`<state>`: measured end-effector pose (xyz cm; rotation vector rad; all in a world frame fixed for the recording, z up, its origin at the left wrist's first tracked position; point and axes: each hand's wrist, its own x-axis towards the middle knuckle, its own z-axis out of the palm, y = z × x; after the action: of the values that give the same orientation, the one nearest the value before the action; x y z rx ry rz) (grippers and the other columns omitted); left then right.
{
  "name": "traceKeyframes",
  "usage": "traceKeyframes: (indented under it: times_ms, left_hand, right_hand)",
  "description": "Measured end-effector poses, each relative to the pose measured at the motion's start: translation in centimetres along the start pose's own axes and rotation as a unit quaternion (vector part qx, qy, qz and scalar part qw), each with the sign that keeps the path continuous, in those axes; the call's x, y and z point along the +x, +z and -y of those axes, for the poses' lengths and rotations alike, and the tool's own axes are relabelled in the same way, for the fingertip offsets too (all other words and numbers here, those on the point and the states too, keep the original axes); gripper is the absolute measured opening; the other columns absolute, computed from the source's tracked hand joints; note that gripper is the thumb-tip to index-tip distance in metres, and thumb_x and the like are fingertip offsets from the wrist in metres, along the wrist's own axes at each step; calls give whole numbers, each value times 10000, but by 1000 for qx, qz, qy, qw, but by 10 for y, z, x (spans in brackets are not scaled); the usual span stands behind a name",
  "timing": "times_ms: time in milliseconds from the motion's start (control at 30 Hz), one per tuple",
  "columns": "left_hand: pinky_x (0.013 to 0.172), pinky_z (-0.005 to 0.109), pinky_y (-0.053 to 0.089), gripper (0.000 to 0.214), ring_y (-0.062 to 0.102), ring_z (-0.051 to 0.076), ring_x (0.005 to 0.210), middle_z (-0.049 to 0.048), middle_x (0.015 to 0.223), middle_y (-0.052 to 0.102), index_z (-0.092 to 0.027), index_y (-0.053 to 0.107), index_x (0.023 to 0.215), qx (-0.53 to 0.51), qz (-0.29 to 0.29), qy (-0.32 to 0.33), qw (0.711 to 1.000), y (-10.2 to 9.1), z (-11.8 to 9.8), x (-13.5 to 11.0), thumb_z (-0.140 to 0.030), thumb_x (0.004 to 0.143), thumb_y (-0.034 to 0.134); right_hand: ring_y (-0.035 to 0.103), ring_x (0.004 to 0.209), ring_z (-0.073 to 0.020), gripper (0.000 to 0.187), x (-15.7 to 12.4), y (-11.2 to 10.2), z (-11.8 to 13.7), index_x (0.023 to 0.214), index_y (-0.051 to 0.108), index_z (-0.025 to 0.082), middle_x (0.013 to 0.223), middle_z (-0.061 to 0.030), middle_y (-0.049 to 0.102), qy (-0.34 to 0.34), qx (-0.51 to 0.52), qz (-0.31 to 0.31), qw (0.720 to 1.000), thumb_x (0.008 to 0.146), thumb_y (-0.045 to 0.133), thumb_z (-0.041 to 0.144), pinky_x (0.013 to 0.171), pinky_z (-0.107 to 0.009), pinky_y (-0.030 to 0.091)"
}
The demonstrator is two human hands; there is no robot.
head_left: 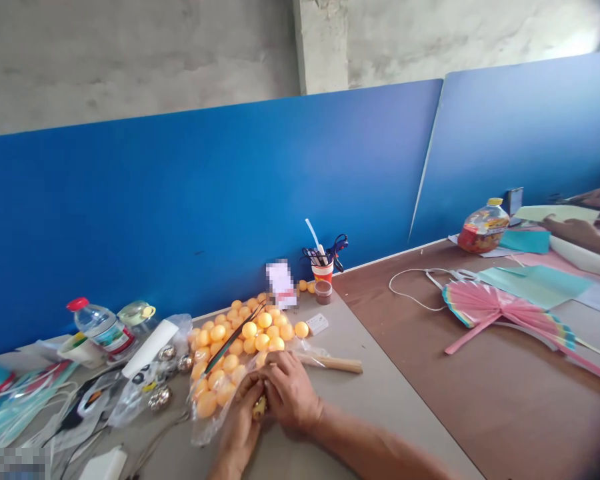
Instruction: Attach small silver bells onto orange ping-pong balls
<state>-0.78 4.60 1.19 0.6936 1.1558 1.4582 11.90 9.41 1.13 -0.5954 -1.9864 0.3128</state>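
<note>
Low in the middle of the head view, my two hands come together over the grey table. My left hand is closed around a small gold-coloured round object, mostly hidden by the fingers. Against its other side press the bent fingers of my right hand. Just beyond my hands lies a clear plastic bag of orange balls, with a thin dark strip across it. Several shiny patterned metallic balls rest to the left of the bag.
Wooden sticks lie right of the bag. Behind stands a red-and-white cup of tools near a small lidded tub. Bottles and wrappers crowd the left. A pink paper fan and another person's hand are on the right.
</note>
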Motion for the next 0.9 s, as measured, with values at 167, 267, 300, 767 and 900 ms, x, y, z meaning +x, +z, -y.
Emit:
traceKeyframes:
  times_ms: [167,267,300,767,900]
  left_hand:
    - [494,210,411,311,531,107,527,-38,586,577,-175,655,946,103,-41,109,988,0,0,-4,-400,736,700]
    - [519,226,453,419,547,119,549,-32,643,607,-195,597,1135,151,-88,186,967,-2,-2,-8,-411,778,644]
    - [529,237,470,442,557,126,555,-27,667,617,-197,576,1167,162,-98,204,961,-2,-2,-9,-415,786,630]
    - [671,320,561,311,661,187,722,74,848,679,-162,594,1070,314,-96,257,909,-5,14,-10,-380,861,524]
    - [853,397,549,289,647,254,1023,137,1146,659,-174,633,1069,370,-105,309,870,-5,17,-8,-267,816,531]
  right_hand:
    - [528,870,-205,226,2,-1,-10,957,599,150,950,-103,618,24,-25,6,999,857,405,87,782,-335,377]
    - [506,795,-198,211,-1,4,-14,901,617,158,853,-83,611,18,-70,13,997,855,422,92,737,-326,344]
    - [494,757,-191,199,-3,5,-14,850,617,165,800,-70,601,16,-80,22,996,851,430,96,716,-320,332]
    - [586,747,-154,185,-3,1,-12,937,586,174,987,-71,629,145,-57,155,975,810,457,135,644,-246,417]
    - [592,741,-159,185,-7,4,-17,940,608,183,990,-81,637,109,-62,165,978,800,491,155,652,-247,449]
